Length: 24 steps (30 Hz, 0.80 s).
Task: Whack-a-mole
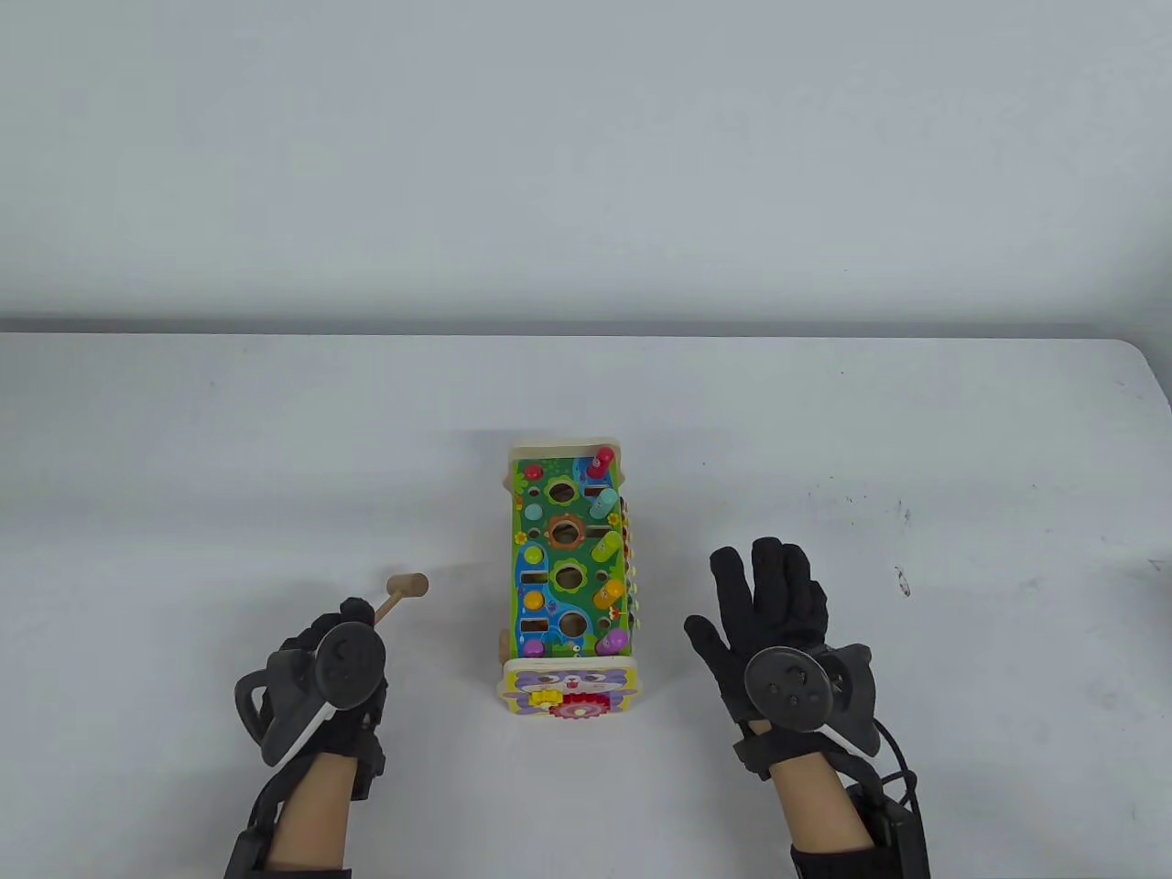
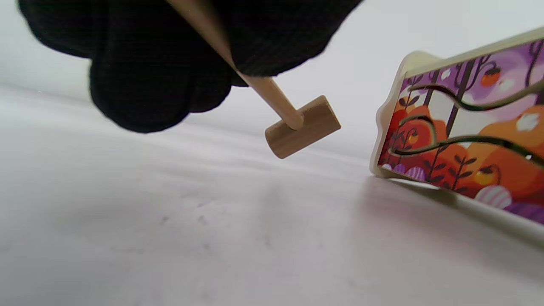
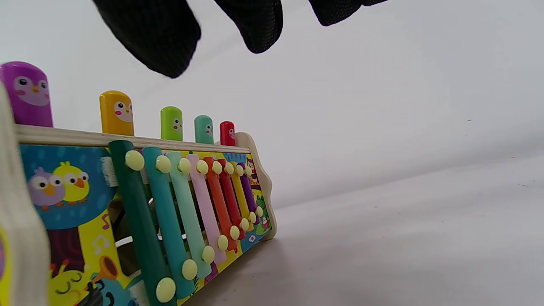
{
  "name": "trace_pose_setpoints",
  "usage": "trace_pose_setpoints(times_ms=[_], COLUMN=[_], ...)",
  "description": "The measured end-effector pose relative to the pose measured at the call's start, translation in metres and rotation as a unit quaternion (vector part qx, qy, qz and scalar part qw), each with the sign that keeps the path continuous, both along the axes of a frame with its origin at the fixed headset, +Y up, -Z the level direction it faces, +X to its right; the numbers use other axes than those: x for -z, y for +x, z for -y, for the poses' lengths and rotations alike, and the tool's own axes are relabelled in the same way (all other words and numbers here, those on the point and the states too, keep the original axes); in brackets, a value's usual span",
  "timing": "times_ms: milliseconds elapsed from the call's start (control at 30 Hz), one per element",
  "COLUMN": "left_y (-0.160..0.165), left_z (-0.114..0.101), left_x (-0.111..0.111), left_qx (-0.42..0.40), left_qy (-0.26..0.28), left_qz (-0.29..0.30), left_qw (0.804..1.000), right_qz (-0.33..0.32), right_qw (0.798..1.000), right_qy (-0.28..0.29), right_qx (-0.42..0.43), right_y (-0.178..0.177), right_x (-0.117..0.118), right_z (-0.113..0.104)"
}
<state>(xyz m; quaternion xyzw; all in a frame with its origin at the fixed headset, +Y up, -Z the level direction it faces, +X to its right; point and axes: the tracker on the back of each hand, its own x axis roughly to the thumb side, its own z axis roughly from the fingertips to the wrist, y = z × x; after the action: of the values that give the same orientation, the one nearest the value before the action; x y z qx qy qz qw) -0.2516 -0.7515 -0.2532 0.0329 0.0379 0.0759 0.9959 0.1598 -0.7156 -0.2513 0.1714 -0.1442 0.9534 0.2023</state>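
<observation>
A colourful wooden whack-a-mole toy stands in the middle of the white table. Along its right side several pegs stand raised: purple, orange, green, teal and red. The pegs on its left side sit low. My left hand grips the handle of a small wooden hammer, whose head hangs just above the table, left of the toy. My right hand is open with fingers spread, right of the toy, holding nothing.
A xylophone with coloured bars runs along the toy's right side. The table's far edge meets a pale wall. Small dark marks lie on the table to the right.
</observation>
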Motion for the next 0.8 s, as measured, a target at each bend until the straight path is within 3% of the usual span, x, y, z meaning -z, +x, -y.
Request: trace_pose_setpoints(times_ms=[467, 800], left_y=[0.007, 0.012], left_z=[0.009, 0.016], left_x=[0.005, 0.007], left_qx=[0.028, 0.056], left_qy=[-0.033, -0.085], left_qz=[-0.009, -0.016], left_qw=[0.999, 0.995], right_qz=[0.0, -0.001], right_qw=[1.0, 1.0], right_qy=[-0.011, -0.013], right_qx=[-0.005, -0.003], right_y=[-0.002, -0.003], right_x=[0.0, 0.001], right_z=[0.0, 0.001])
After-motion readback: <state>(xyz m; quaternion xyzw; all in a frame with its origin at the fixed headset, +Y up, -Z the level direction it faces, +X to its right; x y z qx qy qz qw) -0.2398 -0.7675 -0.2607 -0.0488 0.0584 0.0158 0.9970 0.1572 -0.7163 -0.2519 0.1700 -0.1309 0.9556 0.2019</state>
